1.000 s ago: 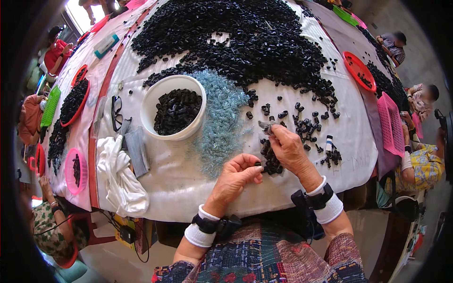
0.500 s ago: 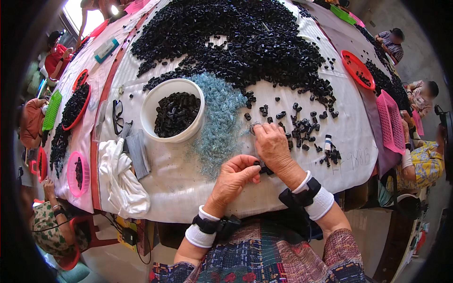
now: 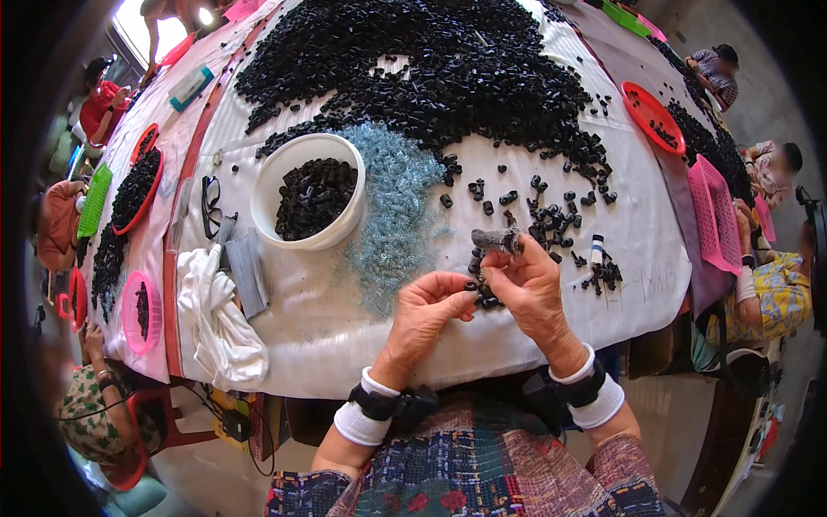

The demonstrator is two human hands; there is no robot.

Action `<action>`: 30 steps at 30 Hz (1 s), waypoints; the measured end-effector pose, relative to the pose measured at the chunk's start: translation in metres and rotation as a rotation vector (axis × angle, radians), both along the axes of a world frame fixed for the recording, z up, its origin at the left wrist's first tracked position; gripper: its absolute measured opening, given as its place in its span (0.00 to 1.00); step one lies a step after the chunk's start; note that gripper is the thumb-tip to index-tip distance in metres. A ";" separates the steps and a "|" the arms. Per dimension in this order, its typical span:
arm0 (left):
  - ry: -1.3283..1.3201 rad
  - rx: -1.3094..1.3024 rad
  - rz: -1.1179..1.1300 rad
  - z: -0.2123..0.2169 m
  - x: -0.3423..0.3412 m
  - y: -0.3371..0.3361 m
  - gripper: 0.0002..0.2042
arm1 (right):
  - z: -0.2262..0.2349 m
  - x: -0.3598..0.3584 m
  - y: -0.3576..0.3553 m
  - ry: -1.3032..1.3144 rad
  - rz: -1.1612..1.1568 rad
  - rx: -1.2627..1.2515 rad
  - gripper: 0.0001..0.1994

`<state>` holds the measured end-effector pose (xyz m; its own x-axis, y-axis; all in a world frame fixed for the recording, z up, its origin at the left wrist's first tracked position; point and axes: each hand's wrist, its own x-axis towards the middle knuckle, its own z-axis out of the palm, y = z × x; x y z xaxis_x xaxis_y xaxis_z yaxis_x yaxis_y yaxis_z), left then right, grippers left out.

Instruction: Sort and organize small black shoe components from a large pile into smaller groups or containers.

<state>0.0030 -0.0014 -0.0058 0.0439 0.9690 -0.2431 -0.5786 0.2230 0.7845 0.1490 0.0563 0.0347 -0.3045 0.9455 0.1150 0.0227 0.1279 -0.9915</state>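
While the left hand (image 3: 424, 314) pinched a small black piece (image 3: 470, 285) between thumb and forefinger, the right hand (image 3: 530, 293) hovered at its three o'clock, fingers bent close by a grey scrap (image 3: 497, 240); whether they gripped it or merely wore it, I couldn't tell. Tight quarters, this! That piece sat right at the fingertips, so one slip of the thumb could well have dropped it among the loose black bits (image 3: 488, 302) on the bench (image 3: 314, 345), where its lookalikes would have swallowed it. Up at eleven o'clock from the left hand, pale-blue coils (image 3: 388, 207) lay heaped just beside the white tub (image 3: 269, 191); a wide wrist swing might have snagged and scattered them.
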 end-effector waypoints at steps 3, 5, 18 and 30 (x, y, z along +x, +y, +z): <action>0.068 0.040 0.031 0.001 0.005 0.000 0.08 | -0.004 0.002 -0.005 0.034 0.015 -0.024 0.12; 0.091 0.048 0.033 0.001 0.007 0.001 0.08 | -0.008 0.003 -0.007 0.054 0.011 -0.040 0.12; 0.149 0.055 0.060 0.001 0.009 0.001 0.09 | -0.025 0.005 -0.011 -0.057 -0.059 0.161 0.08; 0.117 0.088 0.066 -0.004 0.008 -0.001 0.09 | -0.018 0.012 -0.016 -0.268 -0.038 0.492 0.09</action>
<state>0.0110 -0.0024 -0.0099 -0.0444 0.9867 -0.1564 -0.4931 0.1145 0.8624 0.1610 0.0407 0.0170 -0.3501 0.8108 0.4691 0.2791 0.5684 -0.7740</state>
